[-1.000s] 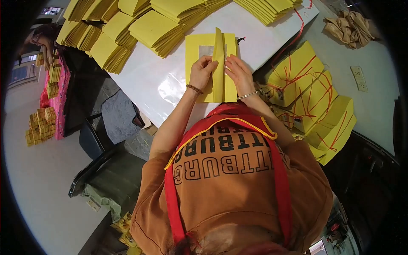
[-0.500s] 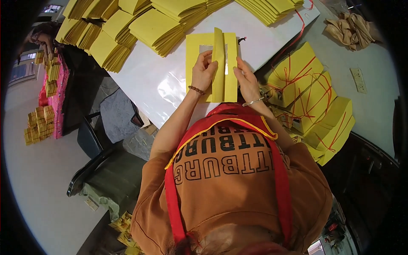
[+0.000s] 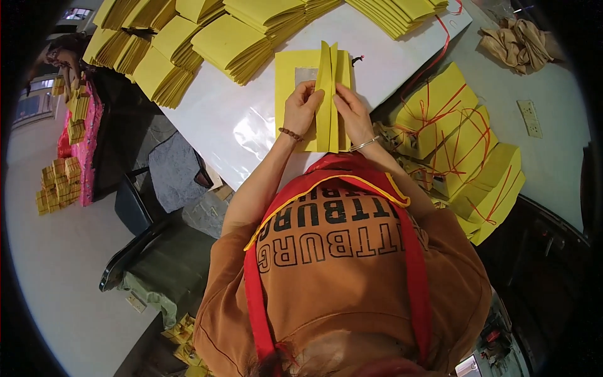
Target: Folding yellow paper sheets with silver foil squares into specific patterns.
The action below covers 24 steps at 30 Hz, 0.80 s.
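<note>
A stack of yellow paper sheets (image 3: 284, 75) lies at the near edge of the white-covered table, with a silver patch (image 3: 305, 76) showing on its left half. Over its middle stands a folded yellow sheet (image 3: 326, 66), its two raised flaps meeting upright side by side. My left hand (image 3: 300, 109), wearing a beaded bracelet, pinches the left flap between thumb and fingers. Opposite it, my right hand (image 3: 355, 116), with a metal bangle, grips the right flap near the same height. The fingertips of both hands almost meet.
Several bundles of folded yellow paper (image 3: 232, 44) line the table's far side. More yellow sheets tied with red string (image 3: 446, 132) lie to the right, below crumpled brown paper (image 3: 518, 45). A chair (image 3: 141, 201) stands at left. Another person's arm (image 3: 72, 63) shows at far left.
My right hand has moved left from the stack's right edge and raised the right flap against the left one. My left hand stays nearly in place.
</note>
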Available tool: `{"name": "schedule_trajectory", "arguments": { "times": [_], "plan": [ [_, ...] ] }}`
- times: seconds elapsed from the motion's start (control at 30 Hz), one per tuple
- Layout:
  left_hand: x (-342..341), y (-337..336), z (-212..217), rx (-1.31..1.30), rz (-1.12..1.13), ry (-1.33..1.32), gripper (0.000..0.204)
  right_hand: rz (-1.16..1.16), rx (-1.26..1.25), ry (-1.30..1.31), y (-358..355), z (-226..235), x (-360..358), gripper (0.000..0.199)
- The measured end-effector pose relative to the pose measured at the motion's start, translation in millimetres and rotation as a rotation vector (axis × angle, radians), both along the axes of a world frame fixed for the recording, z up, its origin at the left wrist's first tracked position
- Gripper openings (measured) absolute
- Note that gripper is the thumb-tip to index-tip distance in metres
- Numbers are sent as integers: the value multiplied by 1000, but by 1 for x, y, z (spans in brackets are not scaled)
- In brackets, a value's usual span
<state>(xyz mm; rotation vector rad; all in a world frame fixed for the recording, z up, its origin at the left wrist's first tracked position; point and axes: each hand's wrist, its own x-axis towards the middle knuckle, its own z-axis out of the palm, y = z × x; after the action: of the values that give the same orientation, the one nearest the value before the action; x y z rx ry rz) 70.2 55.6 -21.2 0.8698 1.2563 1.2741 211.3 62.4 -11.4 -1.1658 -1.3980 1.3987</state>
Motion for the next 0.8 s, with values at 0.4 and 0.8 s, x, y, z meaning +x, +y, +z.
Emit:
{"name": "schedule_trajectory", "arguments": {
  "times": [0.4, 0.8],
  "plan": [
    [2, 0, 12, -36, -67, -104, 34, 14, -251, 458, 1, -23, -11, 36],
    [11, 6, 4, 23, -47, 204, 44, 26, -430, 665, -1, -29, -6, 42]
  ]
}}
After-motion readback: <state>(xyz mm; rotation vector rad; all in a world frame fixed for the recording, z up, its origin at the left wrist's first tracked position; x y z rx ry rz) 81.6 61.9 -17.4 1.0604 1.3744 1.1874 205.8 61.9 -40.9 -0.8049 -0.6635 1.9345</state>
